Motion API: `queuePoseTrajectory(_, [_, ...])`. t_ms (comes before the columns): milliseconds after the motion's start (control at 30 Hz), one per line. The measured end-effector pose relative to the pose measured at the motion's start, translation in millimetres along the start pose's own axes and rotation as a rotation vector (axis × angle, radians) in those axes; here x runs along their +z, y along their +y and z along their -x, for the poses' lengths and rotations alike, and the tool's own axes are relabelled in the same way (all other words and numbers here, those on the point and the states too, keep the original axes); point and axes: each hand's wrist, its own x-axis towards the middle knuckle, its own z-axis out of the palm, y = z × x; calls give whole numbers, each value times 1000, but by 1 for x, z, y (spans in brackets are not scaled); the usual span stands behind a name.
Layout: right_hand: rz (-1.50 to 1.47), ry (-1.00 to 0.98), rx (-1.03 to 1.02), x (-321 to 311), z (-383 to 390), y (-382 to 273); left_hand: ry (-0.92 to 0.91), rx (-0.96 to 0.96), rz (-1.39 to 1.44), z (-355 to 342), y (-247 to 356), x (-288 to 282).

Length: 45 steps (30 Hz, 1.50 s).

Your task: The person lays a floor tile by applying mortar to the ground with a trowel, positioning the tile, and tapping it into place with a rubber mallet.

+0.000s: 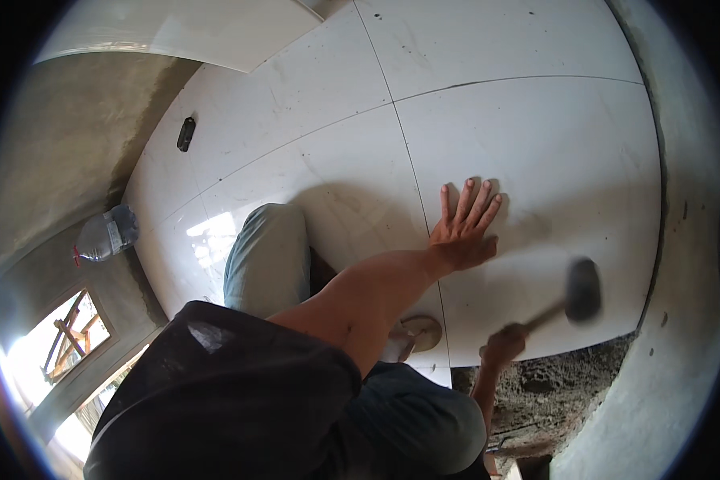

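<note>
My left hand (461,234) lies palm down on a large white floor tile (560,152), its fingers spread. It rests just right of the joint with the neighbouring tile. In my right hand (505,345) is the handle of a mallet with a dark head (583,290), blurred by motion. The mallet head is over the same tile, near its front right part. I cannot tell whether it touches the surface. Below my right hand, the tile's near edge borders a strip of rough dark mortar or soil (552,392).
A grey wall (696,240) runs along the right side. Far left on the tiles lies a small black object (186,134). A clear plastic bottle (108,234) with a red cap is by the left wall. At the top left is a glossy white panel (176,28).
</note>
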Motion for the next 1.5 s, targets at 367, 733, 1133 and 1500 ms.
queuePoseTrajectory(367, [-915,-35,-50,-2,13,-16,11,7,-11,-7,2,3])
queuePoseTrajectory(733, [-463,42,48,9,20,-2,43,5,-17,-7,-6,2])
queuePoseTrajectory(1133, [-161,-157,-165,29,30,12,346,8,-125,-55,-92,-51])
queuePoseTrajectory(1500, [-249,-51,-141,47,43,14,445,-253,-104,2,-76,-5])
